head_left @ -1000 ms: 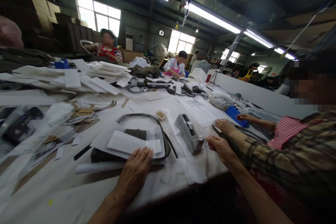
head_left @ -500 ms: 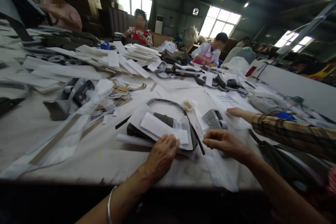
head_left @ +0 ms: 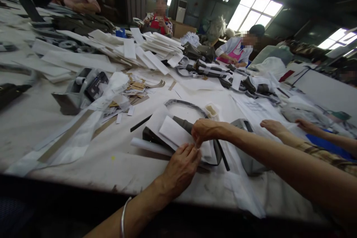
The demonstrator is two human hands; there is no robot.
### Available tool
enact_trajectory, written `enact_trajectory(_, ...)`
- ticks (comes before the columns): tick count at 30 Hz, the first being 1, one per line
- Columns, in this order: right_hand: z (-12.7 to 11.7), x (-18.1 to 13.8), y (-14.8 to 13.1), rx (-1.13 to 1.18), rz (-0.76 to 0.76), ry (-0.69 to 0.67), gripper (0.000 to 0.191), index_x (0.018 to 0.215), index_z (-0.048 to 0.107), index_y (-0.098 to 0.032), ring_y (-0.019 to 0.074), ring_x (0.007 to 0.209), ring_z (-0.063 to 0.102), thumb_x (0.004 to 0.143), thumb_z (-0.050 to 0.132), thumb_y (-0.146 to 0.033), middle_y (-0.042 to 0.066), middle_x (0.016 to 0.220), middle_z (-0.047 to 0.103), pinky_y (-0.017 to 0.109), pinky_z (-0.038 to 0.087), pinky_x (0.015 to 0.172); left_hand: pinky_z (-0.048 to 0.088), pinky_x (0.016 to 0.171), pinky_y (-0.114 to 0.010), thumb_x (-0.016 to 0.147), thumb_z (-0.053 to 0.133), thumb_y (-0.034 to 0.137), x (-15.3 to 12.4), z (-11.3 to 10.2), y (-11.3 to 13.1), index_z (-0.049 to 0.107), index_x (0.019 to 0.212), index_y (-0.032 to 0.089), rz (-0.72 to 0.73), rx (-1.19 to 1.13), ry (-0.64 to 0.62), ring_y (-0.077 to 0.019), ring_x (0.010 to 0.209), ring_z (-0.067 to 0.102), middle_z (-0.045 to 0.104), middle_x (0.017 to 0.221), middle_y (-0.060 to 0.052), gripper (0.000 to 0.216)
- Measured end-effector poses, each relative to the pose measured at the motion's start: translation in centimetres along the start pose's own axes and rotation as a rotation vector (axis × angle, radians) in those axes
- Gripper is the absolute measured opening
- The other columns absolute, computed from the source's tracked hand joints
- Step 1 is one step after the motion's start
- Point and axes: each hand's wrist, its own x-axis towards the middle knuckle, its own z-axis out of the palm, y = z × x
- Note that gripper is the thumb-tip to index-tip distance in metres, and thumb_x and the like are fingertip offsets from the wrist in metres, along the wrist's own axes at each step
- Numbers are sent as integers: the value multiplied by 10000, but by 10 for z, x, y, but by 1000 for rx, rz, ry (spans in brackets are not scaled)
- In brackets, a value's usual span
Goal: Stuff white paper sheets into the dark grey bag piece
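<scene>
A dark bag (head_left: 149, 134) lies before me, with a wrapped curved handle (head_left: 185, 103) arching behind it. On top sit a white sheet (head_left: 156, 119) and a thick white foam pad (head_left: 173, 131). My left hand (head_left: 181, 165) holds the pad down at its near edge, fingers together and bent over it. Above the pad's right part, my right hand (head_left: 205, 131) is closed in a pinch close to my left fingertips. Whatever it pinches is hidden. A white roll (head_left: 149, 147) lies along the bag's near side, and a dark strip (head_left: 224, 156) sticks out at the right.
Grey tape dispensers stand left (head_left: 68, 100) and right (head_left: 247, 154), the right one partly behind my forearm. Paper scraps (head_left: 136, 86), stacked white foam strips (head_left: 161, 46) and dark bag parts (head_left: 212, 70) cover the table beyond. Another person's hand (head_left: 275, 128) reaches in from the right.
My right hand has moved left from beside the bag onto the foam pad, meeting my left hand. The left hand stays on the pad. The whole view has shifted, and another person's second hand appears at right.
</scene>
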Motion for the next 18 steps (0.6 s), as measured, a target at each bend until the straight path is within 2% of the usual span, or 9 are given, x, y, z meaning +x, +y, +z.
enact_trajectory(2, 1, 8, 3, -118, -57, 31, 213, 725, 732, -198, 191, 740, 644, 699, 804, -396, 7, 698, 695, 323, 387, 862, 373, 1110, -400, 960, 388, 125, 0, 0, 0, 535, 1284, 93, 2, 0, -9, -248, 1218, 536, 605, 1227, -130, 358)
enact_trajectory(4, 0, 15, 13, -229, -82, 89, 290, 725, 716, -200, 212, 793, 652, 642, 851, -443, 18, 728, 701, 357, 355, 932, 374, 1104, -401, 959, 392, 125, 0, 1, 0, 534, 1283, 89, 3, 9, -11, -248, 1215, 538, 605, 1226, -132, 355)
enact_trajectory(7, -6, 16, 40, -184, 78, 238, 404, 749, 708, -224, 243, 850, 665, 491, 929, -442, 18, 784, 712, 352, 398, 907, 368, 1103, -395, 959, 393, 124, -1, 1, 0, 535, 1278, 81, 5, 18, -11, -246, 1202, 543, 612, 1205, -129, 352)
enact_trajectory(8, -10, 13, 49, -138, 153, 297, 416, 785, 715, -230, 257, 871, 669, 486, 934, -418, 25, 820, 720, 358, 418, 899, 365, 1104, -392, 960, 390, 124, -1, 2, 0, 537, 1276, 80, 4, 18, -5, -246, 1199, 544, 614, 1195, -126, 352)
enact_trajectory(9, -14, 9, 57, -103, 217, 364, 417, 844, 723, -231, 271, 897, 671, 521, 923, -402, 42, 874, 727, 371, 437, 893, 363, 1104, -388, 962, 385, 126, -1, 2, 0, 539, 1274, 78, 4, 17, 5, -246, 1197, 544, 616, 1187, -124, 351)
enact_trajectory(11, -18, -2, 66, -60, 286, 509, 409, 1045, 703, -217, 279, 980, 663, 704, 820, -411, 89, 1041, 717, 385, 468, 896, 363, 1099, -384, 968, 375, 133, -1, 2, 0, 545, 1265, 79, 3, 17, 29, -249, 1194, 543, 616, 1177, -120, 346)
enact_trajectory(14, -9, -8, 56, 29, 297, 726, 460, 1371, 503, -201, 218, 1158, 602, 983, 460, -447, 117, 1316, 608, 353, 475, 962, 360, 1099, -379, 968, 375, 134, 0, 2, 0, 543, 1265, 81, 5, 17, 27, -248, 1193, 537, 611, 1174, -119, 345)
enact_trajectory(16, 11, 2, 38, 175, 249, 901, 507, 1473, 364, -209, 194, 1260, 536, 1035, 282, -451, 111, 1430, 520, 359, 440, 1037, 355, 1104, -380, 964, 382, 130, 0, 2, 0, 534, 1275, 85, 8, 12, 11, -245, 1198, 527, 606, 1176, -117, 350)
enact_trajectory(18, 36, 24, 18, 368, 203, 1067, 531, 1484, 351, -213, 219, 1335, 468, 1032, 268, -477, 112, 1470, 481, 416, 368, 1118, 357, 1104, -382, 955, 391, 125, 1, 1, 0, 535, 1272, 87, 12, 12, -8, -243, 1184, 530, 605, 1167, -116, 349)
